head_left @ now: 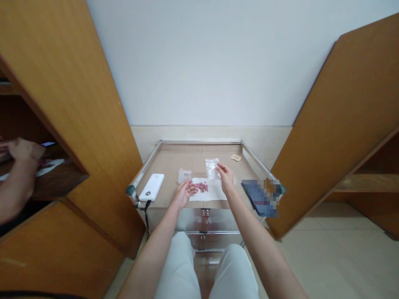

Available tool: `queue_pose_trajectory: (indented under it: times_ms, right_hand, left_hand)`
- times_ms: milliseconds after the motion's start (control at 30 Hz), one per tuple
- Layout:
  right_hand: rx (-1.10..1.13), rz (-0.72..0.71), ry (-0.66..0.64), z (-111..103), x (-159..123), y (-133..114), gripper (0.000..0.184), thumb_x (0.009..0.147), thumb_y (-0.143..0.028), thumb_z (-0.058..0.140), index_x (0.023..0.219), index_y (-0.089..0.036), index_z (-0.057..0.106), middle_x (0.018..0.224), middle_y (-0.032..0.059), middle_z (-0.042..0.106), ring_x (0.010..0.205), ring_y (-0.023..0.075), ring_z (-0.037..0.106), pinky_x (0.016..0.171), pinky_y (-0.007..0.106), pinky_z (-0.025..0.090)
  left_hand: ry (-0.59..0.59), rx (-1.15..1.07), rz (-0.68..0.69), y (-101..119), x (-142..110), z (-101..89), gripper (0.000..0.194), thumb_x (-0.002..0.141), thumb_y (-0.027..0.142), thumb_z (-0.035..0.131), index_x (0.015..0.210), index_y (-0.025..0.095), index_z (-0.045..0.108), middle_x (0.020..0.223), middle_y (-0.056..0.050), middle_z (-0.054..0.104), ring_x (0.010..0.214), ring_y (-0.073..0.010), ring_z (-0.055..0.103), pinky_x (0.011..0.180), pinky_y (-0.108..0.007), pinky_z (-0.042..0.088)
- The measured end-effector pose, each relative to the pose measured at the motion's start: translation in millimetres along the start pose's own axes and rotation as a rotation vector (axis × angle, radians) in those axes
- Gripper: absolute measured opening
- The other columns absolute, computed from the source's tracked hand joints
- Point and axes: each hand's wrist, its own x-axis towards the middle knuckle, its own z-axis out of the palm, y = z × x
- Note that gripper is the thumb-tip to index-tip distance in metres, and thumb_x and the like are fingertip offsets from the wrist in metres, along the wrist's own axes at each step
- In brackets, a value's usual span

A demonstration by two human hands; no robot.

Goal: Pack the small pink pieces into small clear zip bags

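Note:
Small pink and greenish beads point(202, 187) lie in a loose pile on a white sheet point(217, 192) in the middle of the table. To their left my left hand point(185, 192) is turned palm up, fingers apart and slightly bent, its fingertips at the edge of the pile. My right hand point(226, 175) pinches the right side of a clear zip bag point(212, 167) between thumb and fingers, above the back of the sheet. A second small plastic packet point(184, 176) rests just behind my left hand.
A white power bank point(152, 187) with a black cable sits at the left, a dark phone-like device point(258, 197) at the right. Near the back right lies a small tan card point(236, 158). A metal rail point(199, 142) edges the table; another person's arm point(21, 174) shows at far left.

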Motion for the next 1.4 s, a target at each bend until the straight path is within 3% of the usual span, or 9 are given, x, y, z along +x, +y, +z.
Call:
queue_pose_trajectory:
  times_ms: [133,333,667,867,1033,1133,1200,1333,1400]
  right_hand:
    - [-0.261,-0.068,0.044,-26.6,34.0,-0.7,0.033,0.050,-0.029,0.061,0.079,-0.013,0.058,0.082,0.0071,0.061,0.077,0.0179,0.055,0.069,0.030,0.041]
    - [-0.529,0.023,0.082,-57.2,50.9,5.9,0.032,0.047,-0.025,0.060,0.077,-0.012,0.057,0.078,0.0084,0.061,0.072,0.0201,0.056,0.064,0.030,0.042]
    - [-0.739,0.060,0.144,-65.3,45.5,25.3,0.031,0.043,-0.022,0.063,0.072,-0.015,0.057,0.073,0.0067,0.060,0.069,0.0206,0.055,0.063,0.031,0.039]
    - [-0.834,-0.088,0.185,-70.3,44.7,33.1,0.028,0.042,-0.022,0.064,0.068,-0.017,0.057,0.076,0.0081,0.058,0.079,0.0238,0.052,0.068,0.034,0.037]
    - [-0.931,-0.181,0.215,-60.7,35.4,15.0,0.023,0.052,-0.020,0.057,0.075,-0.015,0.058,0.083,0.0128,0.057,0.085,0.0251,0.050,0.076,0.036,0.034]
    - [-0.867,-0.295,0.184,-47.7,25.9,-0.2,0.024,0.060,-0.021,0.048,0.081,-0.013,0.057,0.088,0.0126,0.055,0.087,0.0230,0.048,0.078,0.035,0.034]
    - [-0.700,-0.300,0.109,-36.2,17.3,-6.5,0.022,0.063,-0.022,0.044,0.080,-0.013,0.056,0.082,0.0093,0.056,0.075,0.0181,0.051,0.071,0.032,0.037]
    - [-0.292,-0.073,-0.082,-12.4,-5.5,-5.0,0.021,0.066,-0.033,0.046,0.072,-0.015,0.054,0.056,-0.0007,0.051,0.043,0.0097,0.042,0.045,0.025,0.034]
    - [-0.153,0.015,-0.131,-4.0,-16.7,1.2,0.020,0.064,-0.035,0.049,0.060,-0.016,0.052,0.047,-0.0034,0.046,0.039,0.0080,0.039,0.041,0.023,0.031]
  left_hand:
    - [-0.002,0.005,0.003,1.5,-2.0,-0.3,0.007,0.074,0.017,0.046,0.076,0.011,0.050,0.060,-0.005,0.061,0.052,-0.0126,0.058,0.053,-0.026,0.047]
    - [0.007,0.004,-0.004,1.8,-2.0,-2.9,0.006,0.074,0.015,0.046,0.077,0.011,0.050,0.062,-0.005,0.061,0.054,-0.0128,0.059,0.054,-0.026,0.047]
    - [-0.003,0.007,0.009,2.1,-2.6,-1.2,0.006,0.074,0.012,0.044,0.078,0.011,0.049,0.061,-0.006,0.061,0.054,-0.0135,0.059,0.054,-0.026,0.047]
    - [0.002,0.009,0.005,2.0,-2.7,-0.6,0.005,0.072,0.014,0.048,0.077,0.012,0.049,0.062,-0.005,0.060,0.054,-0.0126,0.058,0.054,-0.026,0.047]
    - [0.009,-0.002,0.002,0.5,-1.0,-1.6,0.005,0.073,0.013,0.046,0.077,0.011,0.049,0.061,-0.005,0.060,0.054,-0.0131,0.059,0.055,-0.027,0.047]
    - [-0.001,-0.009,0.001,-0.1,-0.3,-1.8,0.006,0.074,0.012,0.044,0.077,0.011,0.049,0.061,-0.005,0.060,0.054,-0.0131,0.059,0.056,-0.027,0.048]
    - [-0.008,-0.013,-0.001,-0.2,-0.4,-1.4,0.006,0.074,0.012,0.044,0.077,0.011,0.049,0.061,-0.005,0.060,0.054,-0.0128,0.059,0.056,-0.027,0.048]
    - [-0.007,-0.021,0.004,-0.2,-1.9,0.7,0.005,0.074,0.012,0.045,0.076,0.011,0.049,0.061,-0.005,0.060,0.055,-0.0129,0.059,0.057,-0.027,0.048]
    - [-0.003,-0.014,0.005,-0.5,-2.4,1.5,0.004,0.073,0.013,0.046,0.075,0.011,0.049,0.062,-0.005,0.060,0.055,-0.0129,0.059,0.057,-0.027,0.048]
